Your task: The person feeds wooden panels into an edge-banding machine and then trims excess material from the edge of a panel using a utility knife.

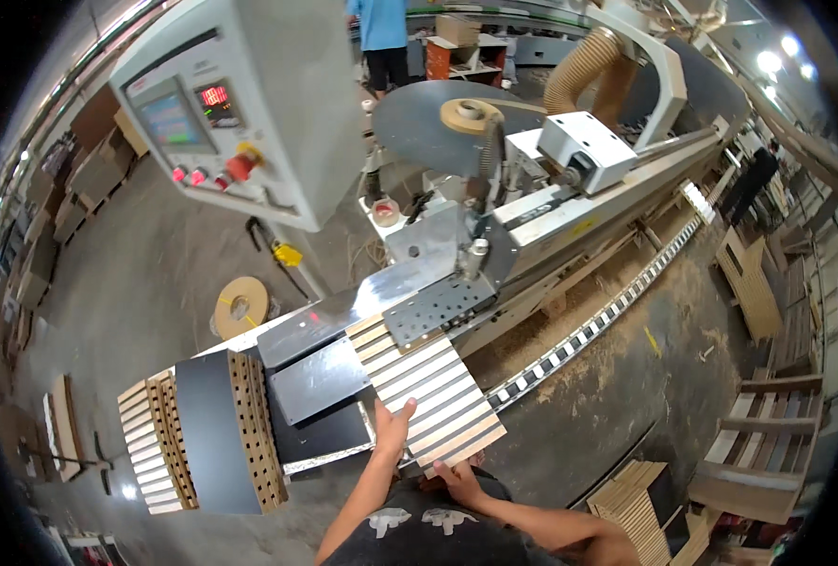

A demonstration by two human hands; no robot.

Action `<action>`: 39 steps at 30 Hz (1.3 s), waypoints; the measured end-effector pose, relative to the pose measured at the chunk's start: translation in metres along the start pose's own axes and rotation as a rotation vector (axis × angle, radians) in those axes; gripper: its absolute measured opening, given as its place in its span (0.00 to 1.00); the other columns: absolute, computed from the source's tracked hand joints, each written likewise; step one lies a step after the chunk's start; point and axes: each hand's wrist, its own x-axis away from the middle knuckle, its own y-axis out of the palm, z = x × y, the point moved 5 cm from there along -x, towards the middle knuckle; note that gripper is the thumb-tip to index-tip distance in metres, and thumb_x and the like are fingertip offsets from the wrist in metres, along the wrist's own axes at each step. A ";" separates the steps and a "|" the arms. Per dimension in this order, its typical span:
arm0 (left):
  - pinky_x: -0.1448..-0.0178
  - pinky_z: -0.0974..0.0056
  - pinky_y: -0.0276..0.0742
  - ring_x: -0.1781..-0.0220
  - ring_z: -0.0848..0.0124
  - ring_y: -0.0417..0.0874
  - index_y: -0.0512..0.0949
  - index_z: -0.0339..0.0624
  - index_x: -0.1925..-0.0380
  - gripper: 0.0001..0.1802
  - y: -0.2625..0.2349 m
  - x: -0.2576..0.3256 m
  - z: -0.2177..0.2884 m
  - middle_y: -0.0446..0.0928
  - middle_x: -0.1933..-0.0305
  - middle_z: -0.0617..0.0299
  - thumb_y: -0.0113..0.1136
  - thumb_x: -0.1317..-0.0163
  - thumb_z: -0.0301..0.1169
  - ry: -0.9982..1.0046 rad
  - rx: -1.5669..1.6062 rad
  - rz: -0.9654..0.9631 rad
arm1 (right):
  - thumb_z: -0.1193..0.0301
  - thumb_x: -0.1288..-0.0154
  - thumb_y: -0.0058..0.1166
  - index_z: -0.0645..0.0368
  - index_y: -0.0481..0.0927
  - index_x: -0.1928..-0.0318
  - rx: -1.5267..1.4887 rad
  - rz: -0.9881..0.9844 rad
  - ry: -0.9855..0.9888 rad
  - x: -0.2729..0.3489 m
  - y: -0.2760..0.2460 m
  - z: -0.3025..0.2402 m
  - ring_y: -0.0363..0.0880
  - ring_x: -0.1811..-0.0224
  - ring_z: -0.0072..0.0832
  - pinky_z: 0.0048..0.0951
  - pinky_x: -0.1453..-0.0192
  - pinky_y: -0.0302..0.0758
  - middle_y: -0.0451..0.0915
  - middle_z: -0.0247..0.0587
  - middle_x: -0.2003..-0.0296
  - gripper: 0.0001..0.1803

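A flat slatted panel [438, 391], pale wood with dark lines across it, lies at a slant on the machine's infeed. Its far end runs in beside a perforated metal plate [438, 309]. My left hand [392, 429] grips the panel's left edge, thumb on top and the other fingers mostly out of sight. At the near edge, my right hand [458, 481] holds the corner side, its thumb and fingertips on the rim. Left of the panel is a smooth metal plate [320, 380] on the machine table.
Stacked slatted boards and dark panels [213, 429] stand at the left. A control box [240, 123] rises at the upper left, with a tape roll [241, 307] below it. A roller rail [589, 325] runs off to the right. Another person [383, 42] stands beyond the large disc [428, 123].
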 end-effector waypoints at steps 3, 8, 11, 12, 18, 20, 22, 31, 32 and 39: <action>0.31 0.58 0.64 0.34 0.61 0.68 0.54 0.37 0.31 0.38 0.021 -0.010 -0.005 0.67 0.34 0.51 0.64 0.36 0.26 -0.013 0.007 -0.015 | 0.60 0.27 0.51 0.70 0.71 0.53 -0.205 -0.097 0.121 -0.002 -0.016 -0.035 0.77 0.69 0.26 0.30 0.70 0.76 0.77 0.41 0.65 0.21; 0.32 0.57 0.66 0.34 0.61 0.69 0.54 0.37 0.30 0.37 0.065 -0.020 0.000 0.66 0.34 0.52 0.63 0.35 0.25 0.040 -0.061 -0.005 | 0.68 0.23 0.44 0.74 0.61 0.41 -0.332 -0.070 0.185 -0.012 -0.046 -0.090 0.85 0.60 0.37 0.36 0.59 0.87 0.78 0.55 0.58 0.22; 0.32 0.58 0.66 0.34 0.61 0.70 0.56 0.35 0.32 0.35 0.094 -0.030 -0.001 0.67 0.34 0.51 0.61 0.35 0.23 0.005 -0.004 -0.028 | 0.70 0.22 0.43 0.71 0.56 0.38 -0.321 -0.088 0.144 -0.020 -0.070 -0.097 0.86 0.61 0.37 0.34 0.59 0.88 0.76 0.54 0.56 0.22; 0.32 0.58 0.66 0.34 0.61 0.70 0.57 0.35 0.33 0.33 0.101 -0.033 -0.003 0.67 0.34 0.50 0.60 0.35 0.22 -0.013 0.034 -0.034 | 0.70 0.22 0.42 0.70 0.55 0.38 -0.317 -0.101 0.167 -0.023 -0.077 -0.098 0.86 0.61 0.36 0.34 0.60 0.88 0.76 0.54 0.55 0.22; 0.30 0.58 0.63 0.31 0.58 0.67 0.52 0.35 0.29 0.38 0.154 -0.049 -0.013 0.62 0.29 0.49 0.61 0.33 0.26 -0.062 0.007 -0.072 | 0.74 0.24 0.43 0.69 0.55 0.38 -0.339 0.006 0.131 -0.041 -0.127 -0.094 0.86 0.64 0.37 0.34 0.64 0.88 0.77 0.53 0.56 0.21; 0.27 0.57 0.58 0.25 0.55 0.60 0.44 0.33 0.26 0.45 0.155 -0.065 -0.031 0.54 0.24 0.45 0.62 0.33 0.29 -0.110 -0.111 0.037 | 0.74 0.24 0.43 0.72 0.60 0.41 -0.268 0.039 0.138 -0.046 -0.143 -0.102 0.86 0.67 0.35 0.33 0.64 0.88 0.78 0.53 0.60 0.18; 0.39 0.58 0.54 0.39 0.59 0.56 0.39 0.30 0.26 0.49 0.172 -0.075 -0.040 0.52 0.37 0.50 0.63 0.33 0.33 -0.076 -0.168 0.003 | 0.73 0.25 0.45 0.75 0.67 0.46 -0.196 0.097 0.058 -0.057 -0.162 -0.090 0.85 0.75 0.35 0.33 0.70 0.87 0.80 0.50 0.70 0.16; 0.29 0.49 0.62 0.30 0.54 0.66 0.47 0.36 0.27 0.46 0.246 -0.100 -0.047 0.62 0.29 0.42 0.60 0.32 0.50 -0.154 -0.440 -0.049 | 0.64 0.25 0.49 0.63 0.60 0.42 -0.142 0.174 0.230 -0.054 -0.242 -0.156 0.83 0.76 0.32 0.31 0.75 0.82 0.83 0.49 0.70 0.21; 0.39 0.52 0.71 0.42 0.59 0.74 0.50 0.37 0.30 0.44 0.249 -0.097 -0.038 0.70 0.39 0.46 0.57 0.32 0.53 -0.208 -0.585 -0.046 | 0.64 0.25 0.50 0.64 0.63 0.45 -0.138 0.195 0.228 -0.058 -0.250 -0.153 0.82 0.77 0.32 0.31 0.76 0.81 0.82 0.50 0.70 0.19; 0.48 0.64 0.74 0.47 0.69 0.79 0.63 0.36 0.38 0.27 0.226 -0.011 0.006 0.74 0.44 0.54 0.57 0.30 0.38 0.260 -0.380 -0.285 | 0.55 0.24 0.46 0.62 0.74 0.51 -0.149 0.368 0.194 -0.084 -0.312 -0.138 0.77 0.82 0.23 0.22 0.82 0.72 0.85 0.46 0.70 0.20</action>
